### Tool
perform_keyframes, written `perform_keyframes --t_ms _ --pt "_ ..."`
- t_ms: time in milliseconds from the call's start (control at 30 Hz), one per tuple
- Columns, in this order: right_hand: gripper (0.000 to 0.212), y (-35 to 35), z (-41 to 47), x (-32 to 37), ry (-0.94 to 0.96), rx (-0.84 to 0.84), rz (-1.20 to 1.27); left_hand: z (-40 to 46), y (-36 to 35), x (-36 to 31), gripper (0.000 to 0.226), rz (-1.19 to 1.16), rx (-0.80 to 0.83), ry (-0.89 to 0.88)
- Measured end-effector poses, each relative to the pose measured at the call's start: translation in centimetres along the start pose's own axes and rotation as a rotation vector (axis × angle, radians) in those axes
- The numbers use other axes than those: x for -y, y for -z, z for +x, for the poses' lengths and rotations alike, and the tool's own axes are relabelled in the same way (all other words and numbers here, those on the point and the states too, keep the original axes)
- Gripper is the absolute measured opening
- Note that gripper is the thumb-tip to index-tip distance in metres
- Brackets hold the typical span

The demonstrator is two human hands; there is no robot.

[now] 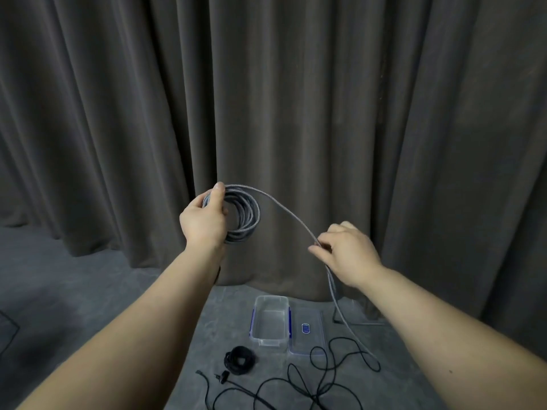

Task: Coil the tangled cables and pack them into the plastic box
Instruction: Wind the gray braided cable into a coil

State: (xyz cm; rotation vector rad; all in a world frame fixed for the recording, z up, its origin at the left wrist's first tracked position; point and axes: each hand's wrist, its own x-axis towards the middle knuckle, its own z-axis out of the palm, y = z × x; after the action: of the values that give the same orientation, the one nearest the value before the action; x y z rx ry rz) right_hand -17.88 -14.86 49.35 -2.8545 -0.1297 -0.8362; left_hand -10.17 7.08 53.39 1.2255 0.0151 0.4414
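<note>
Left hand (204, 216) gripping grey cable coil (244, 213) held up, right hand (347, 251) fingers (318, 251) pinching its loose strand, open box (270, 319) and lid (306, 329) on floor (88, 306) near curtain (296, 99), black coil (239, 359) and tangled black cable (310, 383) nearer.

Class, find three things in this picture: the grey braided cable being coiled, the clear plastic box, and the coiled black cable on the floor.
grey braided cable (247, 216): head view, right side of the held coil.
clear plastic box (270, 321): head view, its bare bottom.
coiled black cable (239, 360): head view, on the bundle's loops.
</note>
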Motion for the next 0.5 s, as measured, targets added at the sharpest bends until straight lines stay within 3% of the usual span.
perform_keyframes --t_ms 133,233,367,500 --pt "0.026 0.5 0.9 1.7 -0.021 0.417 -0.125 -0.3 -0.3 0.1 0.017 0.055 0.031 -0.057" --pt "0.025 1.1 1.9 3.5 0.021 0.569 -0.252 -0.6 -0.6 0.6 0.021 0.106 0.056 -0.098" --pt "0.022 2.3 2.1 5.5 0.242 0.492 -0.417 -0.7 -0.6 1.0 0.029 0.229 0.061 -0.166" --pt "0.034 3.6 2.0 6.6 0.400 0.364 -0.324 -1.3 -0.5 0.6 0.029 0.313 0.072 -0.236"
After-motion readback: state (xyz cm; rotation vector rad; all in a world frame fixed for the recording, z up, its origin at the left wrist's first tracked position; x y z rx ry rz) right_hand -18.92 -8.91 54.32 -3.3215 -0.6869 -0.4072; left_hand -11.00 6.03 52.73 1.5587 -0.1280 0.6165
